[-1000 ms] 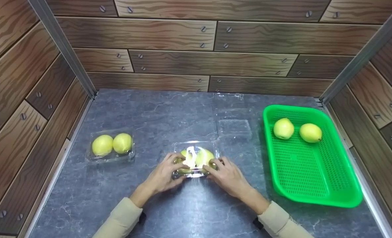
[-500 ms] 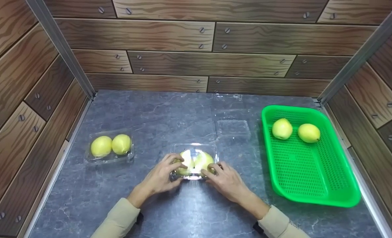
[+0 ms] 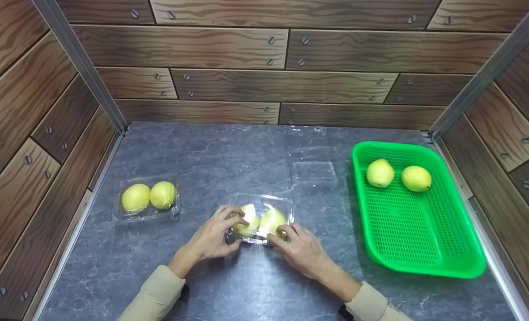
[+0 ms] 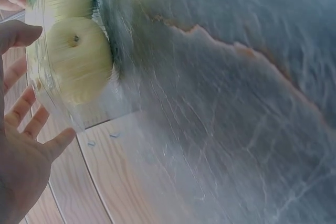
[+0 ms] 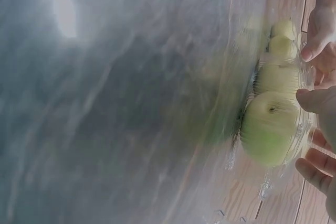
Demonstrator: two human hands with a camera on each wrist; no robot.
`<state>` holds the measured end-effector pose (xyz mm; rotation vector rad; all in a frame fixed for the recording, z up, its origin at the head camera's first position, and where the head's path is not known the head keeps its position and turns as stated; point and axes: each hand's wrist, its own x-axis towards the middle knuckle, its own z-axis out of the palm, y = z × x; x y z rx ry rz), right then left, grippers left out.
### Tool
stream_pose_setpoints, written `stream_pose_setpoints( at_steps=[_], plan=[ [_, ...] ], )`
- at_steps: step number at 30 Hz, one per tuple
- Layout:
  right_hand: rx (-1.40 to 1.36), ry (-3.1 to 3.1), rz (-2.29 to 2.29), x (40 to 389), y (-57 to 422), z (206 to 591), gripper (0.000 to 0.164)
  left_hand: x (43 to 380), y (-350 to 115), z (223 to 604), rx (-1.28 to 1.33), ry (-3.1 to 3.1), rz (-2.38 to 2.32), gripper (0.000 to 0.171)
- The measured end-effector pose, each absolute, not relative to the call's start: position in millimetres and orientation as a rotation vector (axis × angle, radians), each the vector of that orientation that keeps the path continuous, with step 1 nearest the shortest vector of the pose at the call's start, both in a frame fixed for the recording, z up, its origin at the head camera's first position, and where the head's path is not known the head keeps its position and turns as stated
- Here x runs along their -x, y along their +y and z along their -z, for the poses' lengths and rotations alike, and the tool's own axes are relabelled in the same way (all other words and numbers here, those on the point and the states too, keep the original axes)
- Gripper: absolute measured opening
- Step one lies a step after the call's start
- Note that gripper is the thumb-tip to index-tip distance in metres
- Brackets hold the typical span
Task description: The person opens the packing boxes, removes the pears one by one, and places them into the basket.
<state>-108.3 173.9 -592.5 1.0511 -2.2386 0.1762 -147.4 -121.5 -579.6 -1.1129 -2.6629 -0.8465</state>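
Note:
A clear plastic clamshell box [image 3: 264, 197] with two yellow-green pears [image 3: 271, 221] in it sits on the table in front of me. My left hand [image 3: 214, 234] grips its left near corner, fingers bent over the lid and thumb at the front edge. At the right near corner my right hand [image 3: 301, 249] holds it the same way. In the left wrist view the pears [image 4: 79, 59] show through the ribbed side wall of the box, with the left thumb [image 4: 23, 34] against the lid side. In the right wrist view the fingers [image 5: 315, 174] spread around the box's end.
To the left stands another clear box [image 3: 146, 215] holding two pears [image 3: 163, 195]. A green plastic basket [image 3: 418, 249] with two pears [image 3: 416, 179] is at the right. Clear empty plastic trays [image 3: 314, 174] lie behind the middle. Wood-patterned walls [image 3: 229, 84] enclose the back and sides.
The box has turned slightly clockwise and shifted a little toward me, with both hands staying on it. The glare on its lid has shrunk. The right hand has moved slightly nearer and left.

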Motion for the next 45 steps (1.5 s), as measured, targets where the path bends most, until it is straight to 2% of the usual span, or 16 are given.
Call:
stream_pose_setpoints(
  at_steps=[10,19,25,28,33,39,45],
  plan=[
    [-1.029,-2.247,-0.204,101,161,592,0.042,154,-127,577,1.095,-2.694,0.855,0.048],
    [-0.934,-2.260,-0.190,95,144,594,0.044,160,-133,579,1.081,-2.658,0.872,0.049],
    [-0.984,-2.289,-0.175,99,143,590,0.042,159,-134,580,1.019,-2.686,0.881,0.051],
    [-1.045,-2.310,-0.179,101,150,586,0.044,154,-133,582,0.972,-2.688,0.911,0.059],
    [-1.141,-2.333,-0.174,105,168,581,0.045,138,-129,588,0.739,-2.644,1.059,0.077],
    [-1.186,-2.358,-0.177,112,188,573,0.045,119,-119,596,0.393,-2.480,1.305,0.080],
    [-1.216,-2.382,-0.156,120,202,569,0.046,106,-109,595,-0.087,-2.313,1.818,0.079]
  ],
)
